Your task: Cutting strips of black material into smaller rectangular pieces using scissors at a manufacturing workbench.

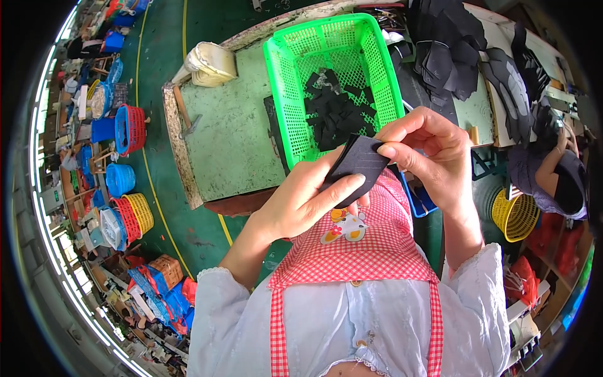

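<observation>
A small stack of black fabric pieces (pixel 359 164) with faint pale lines is held up in front of my apron. My left hand (pixel 308 193) grips it from the left, thumb flat across the top piece and fingers beneath. At the upper right corner, my right hand (pixel 427 151) pinches the edge between thumb and forefinger. Just beyond my hands stands a bright green plastic basket (pixel 286 88), with a loose heap of black pieces (pixel 339 116) in its bottom.
The basket rests on a worn green worktable (pixel 226 135). A hammer (pixel 183 113) and a whitish container (pixel 212 63) lie toward its left end. Stacked black cut pieces (pixel 449 56) cover the right side. Another person (pixel 556 169) sits at far right, near a yellow basket (pixel 515 215).
</observation>
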